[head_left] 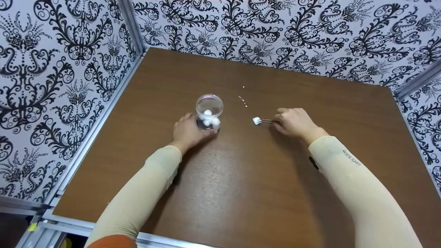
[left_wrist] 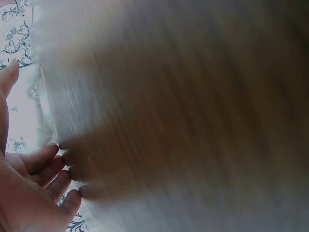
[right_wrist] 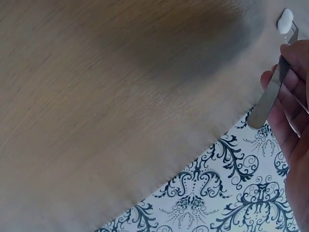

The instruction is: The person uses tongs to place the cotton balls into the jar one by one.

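A clear round jar with several white cotton balls inside stands on the table, its top facing up. My left hand holds it low down, with fingers at the left side and thumb along the front; in the left wrist view the same hand shows bent fingers, the jar hardly readable. To the right of the jar, my right hand pinches metal tweezers. Between the tweezers' tips sits a white cotton ball, apart from the jar and close over the table.
Tiny white bits lie in a line on the brown table behind the gap between the hands. Patterned wall panels rise at the back and both sides. A metal frame rail runs along the table's left edge.
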